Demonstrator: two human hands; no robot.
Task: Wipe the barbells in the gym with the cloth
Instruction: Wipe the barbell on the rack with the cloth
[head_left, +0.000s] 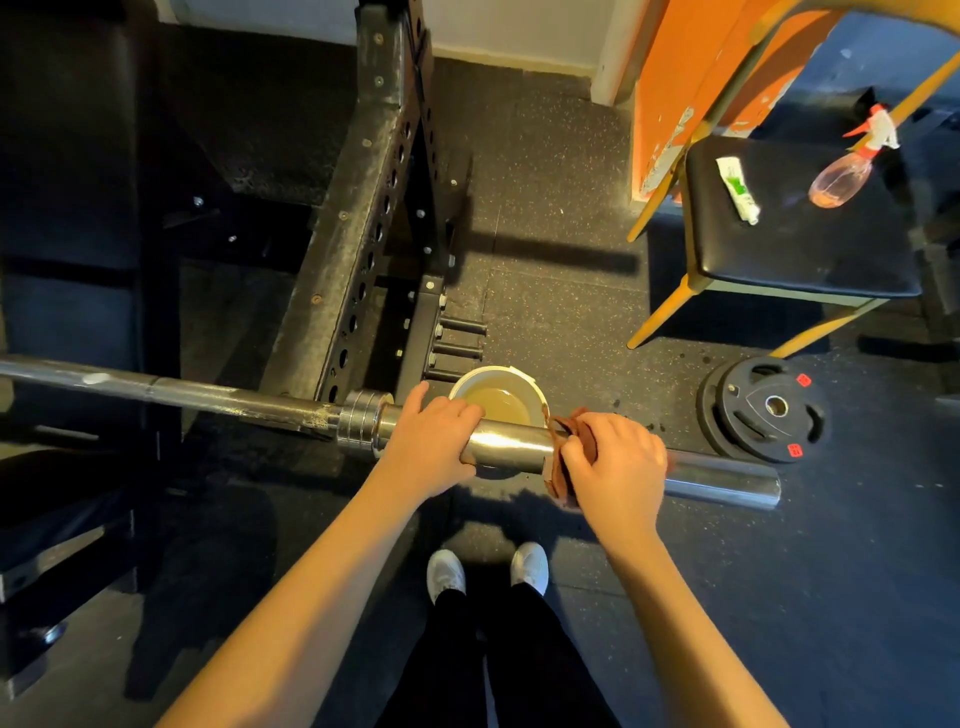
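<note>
The barbell (509, 441) lay across the view from the left edge to the lower right, its dull shaft resting by the black rack upright (358, 228) and its shiny chrome sleeve reaching out over the rubber floor (561, 291). The left hand (434, 441) grasped the sleeve just outside the collar, fingers curled over the top of the steel. The right hand (615, 460) sat further along the same sleeve, clenched around a brown cloth (563, 441) bunched around the bar, so that cloth and metal were touching under the palm. A bare, bright stretch of sleeve showed between the two hands, and more of it ran past the right hand to the end of the bar. Below the bar, between the hands, a white bucket (496, 370) of murky water stood on the floor. A black weight plate (763, 415) lay flat near the end of the sleeve. Well apart, on the black seat of a yellow-legged chair (805, 254), lay a pink spray bottle (844, 176) and a white-and-green tube (737, 189). The person's white shoes (447, 571) stood side by side under the arms.
</note>
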